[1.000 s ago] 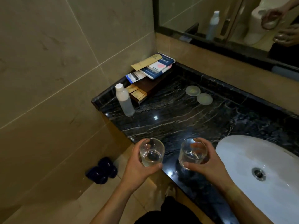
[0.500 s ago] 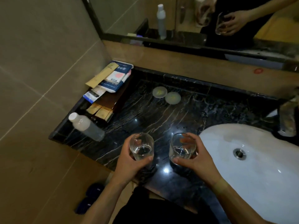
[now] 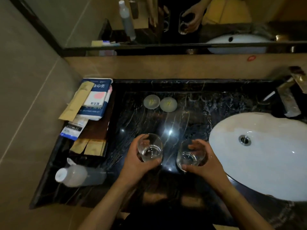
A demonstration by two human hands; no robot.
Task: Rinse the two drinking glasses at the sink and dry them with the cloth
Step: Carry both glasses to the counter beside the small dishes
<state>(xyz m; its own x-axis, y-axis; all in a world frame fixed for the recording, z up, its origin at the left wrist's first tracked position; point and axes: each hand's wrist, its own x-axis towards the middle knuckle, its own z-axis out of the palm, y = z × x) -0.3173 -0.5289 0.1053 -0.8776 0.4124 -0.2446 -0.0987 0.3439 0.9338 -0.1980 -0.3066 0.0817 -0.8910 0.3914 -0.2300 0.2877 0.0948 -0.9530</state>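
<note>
I hold two clear drinking glasses upright over the black marble counter (image 3: 191, 120). My left hand (image 3: 136, 165) grips the left glass (image 3: 150, 147); my right hand (image 3: 206, 168) grips the right glass (image 3: 191, 156). Both glasses have a little water in the bottom. The white oval sink (image 3: 269, 163) lies to the right of my right hand, with its drain (image 3: 244, 139) in the middle. The metal tap (image 3: 289, 100) stands behind the sink at the far right. No cloth is in view.
Two round coasters (image 3: 160, 102) lie at the back of the counter. A dark tray with packets and a tissue pack (image 3: 98, 98) sits at the left. A white bottle (image 3: 78, 175) stands at the front left. A mirror (image 3: 166, 22) hangs above.
The view has swung right and down, so the counter, sink and tap now lie squarely below me. Both hands still hold the glasses in much the same pose above the counter.
</note>
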